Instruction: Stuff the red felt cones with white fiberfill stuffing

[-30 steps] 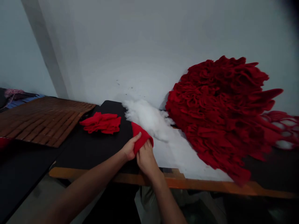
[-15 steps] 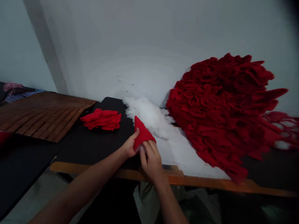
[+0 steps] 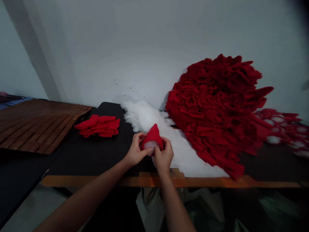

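Note:
My left hand (image 3: 135, 151) and my right hand (image 3: 164, 158) both grip a small red felt cone (image 3: 153, 137), point up, just above the black table top (image 3: 96, 154). White stuffing shows at the cone's open lower end between my fingers. Behind it lies a heap of white stuffing (image 3: 149, 116) spreading onto a white sheet. A small stack of flat red felt pieces (image 3: 98, 125) lies to the left of my hands.
A big heap of red felt cones (image 3: 217, 106) leans on the white wall at the right, with stuffed red cones (image 3: 282, 125) beyond it. A brown slatted mat (image 3: 36, 122) lies at the left. The table's wooden front edge (image 3: 217, 183) runs below my hands.
The red cone has turned from lying tilted to standing point up, and it now looks fuller. Both hands have shifted slightly right and closed round its base.

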Demonstrator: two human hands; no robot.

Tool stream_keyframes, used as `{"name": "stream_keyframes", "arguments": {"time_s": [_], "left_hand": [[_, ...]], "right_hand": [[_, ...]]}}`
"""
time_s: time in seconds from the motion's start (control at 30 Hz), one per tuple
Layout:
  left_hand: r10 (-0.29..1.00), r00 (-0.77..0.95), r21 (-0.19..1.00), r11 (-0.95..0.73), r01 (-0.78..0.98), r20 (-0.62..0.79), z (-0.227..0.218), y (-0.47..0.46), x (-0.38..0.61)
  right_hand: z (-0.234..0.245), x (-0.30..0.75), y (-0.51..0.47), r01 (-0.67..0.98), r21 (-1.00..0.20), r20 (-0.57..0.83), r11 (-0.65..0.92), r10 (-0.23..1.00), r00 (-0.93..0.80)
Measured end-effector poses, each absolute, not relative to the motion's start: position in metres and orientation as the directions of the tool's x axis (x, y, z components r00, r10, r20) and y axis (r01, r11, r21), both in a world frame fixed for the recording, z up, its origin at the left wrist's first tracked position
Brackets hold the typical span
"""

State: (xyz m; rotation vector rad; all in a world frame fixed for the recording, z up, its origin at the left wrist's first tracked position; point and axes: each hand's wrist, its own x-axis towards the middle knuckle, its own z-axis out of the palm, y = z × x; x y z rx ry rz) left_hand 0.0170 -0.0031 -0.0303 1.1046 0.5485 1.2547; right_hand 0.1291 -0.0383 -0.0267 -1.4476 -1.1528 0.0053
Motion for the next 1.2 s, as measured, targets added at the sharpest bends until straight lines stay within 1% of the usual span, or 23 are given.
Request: {"name": "stream_keyframes", "arguments": {"time_s": [0.07, 0.17, 0.23, 0.27, 0.33, 0.4, 0.5, 0.57, 0.67, 0.73, 0.77, 0.8, 0.83, 0.9, 0.93, 0.97, 1.03, 1.07, 1.13, 1.2], "left_hand": [[0.917, 0.271, 0.901, -0.170, -0.399, 0.293, -0.029, -0.004, 0.015], [0.906, 0.269, 0.923, -0.246, -0.297, 0.328, -0.027, -0.006, 0.011], [0.902, 0.248, 0.931, -0.311, -0.193, 0.353, -0.027, -0.007, 0.008], [0.903, 0.223, 0.929, -0.342, -0.142, 0.366, -0.027, -0.007, 0.008], [0.912, 0.154, 0.925, -0.374, -0.070, 0.381, -0.028, -0.005, 0.007], [0.918, 0.132, 0.927, -0.371, -0.052, 0.375, -0.028, -0.004, 0.007], [0.907, 0.203, 0.928, -0.348, -0.134, 0.369, -0.026, -0.003, 0.009], [0.893, 0.242, 0.922, -0.342, -0.182, 0.379, -0.025, -0.002, 0.010], [0.913, 0.206, 0.926, -0.310, -0.215, 0.353, -0.026, 0.000, 0.010], [0.929, 0.170, 0.928, -0.286, -0.239, 0.330, -0.027, 0.000, 0.011], [0.929, 0.169, 0.928, -0.286, -0.237, 0.330, -0.028, -0.001, 0.011], [0.922, 0.183, 0.928, -0.299, -0.221, 0.341, -0.029, -0.002, 0.012], [0.910, 0.208, 0.927, -0.320, -0.194, 0.358, -0.029, -0.004, 0.013], [0.877, 0.281, 0.921, -0.361, -0.149, 0.389, -0.030, -0.008, 0.014], [0.859, 0.320, 0.917, -0.375, -0.139, 0.400, -0.030, -0.010, 0.015], [0.845, 0.346, 0.913, -0.385, -0.136, 0.408, -0.030, -0.011, 0.015], [0.837, 0.358, 0.909, -0.400, -0.113, 0.413, -0.028, -0.013, 0.015], [0.841, 0.350, 0.908, -0.411, -0.082, 0.412, -0.026, -0.013, 0.014], [0.849, 0.326, 0.896, -0.445, 0.018, 0.415, -0.024, -0.011, 0.013], [0.844, 0.313, 0.863, -0.491, 0.120, 0.437, -0.023, -0.009, 0.011]], "right_hand": [[-0.028, 0.129, -0.042, 0.686, -0.674, 0.666, 0.273, 0.625, 0.406], [-0.032, 0.126, -0.046, 0.774, -0.543, 0.737, 0.325, 0.626, 0.254], [-0.034, 0.126, -0.046, 0.806, -0.489, 0.762, 0.333, 0.613, 0.209], [-0.034, 0.127, -0.045, 0.815, -0.486, 0.768, 0.318, 0.600, 0.224], [-0.033, 0.129, -0.043, 0.815, -0.513, 0.771, 0.270, 0.562, 0.299], [-0.032, 0.129, -0.042, 0.798, -0.546, 0.760, 0.255, 0.551, 0.344], [-0.031, 0.127, -0.044, 0.755, -0.574, 0.744, 0.316, 0.586, 0.321], [-0.030, 0.125, -0.047, 0.695, -0.624, 0.715, 0.357, 0.621, 0.322], [-0.030, 0.123, -0.052, 0.505, -0.786, 0.575, 0.358, 0.724, 0.382], [-0.030, 0.123, -0.054, 0.371, -0.877, 0.450, 0.306, 0.794, 0.409], [-0.029, 0.123, -0.054, 0.341, -0.899, 0.408, 0.275, 0.808, 0.425], [-0.029, 0.124, -0.053, 0.341, -0.907, 0.390, 0.246, 0.798, 0.460], [-0.028, 0.125, -0.051, 0.368, -0.904, 0.392, 0.217, 0.763, 0.513], [-0.026, 0.128, -0.048, 0.464, -0.872, 0.446, 0.158, 0.648, 0.618], [-0.024, 0.130, -0.046, 0.513, -0.847, 0.484, 0.139, 0.601, 0.636], [-0.023, 0.131, -0.045, 0.556, -0.820, 0.521, 0.136, 0.580, 0.626], [-0.021, 0.132, -0.045, 0.601, -0.778, 0.568, 0.181, 0.612, 0.550], [-0.022, 0.130, -0.046, 0.598, -0.770, 0.578, 0.222, 0.639, 0.508], [-0.024, 0.125, -0.049, 0.558, -0.772, 0.586, 0.304, 0.679, 0.441], [-0.029, 0.120, -0.053, 0.520, -0.778, 0.588, 0.354, 0.701, 0.403]]}}
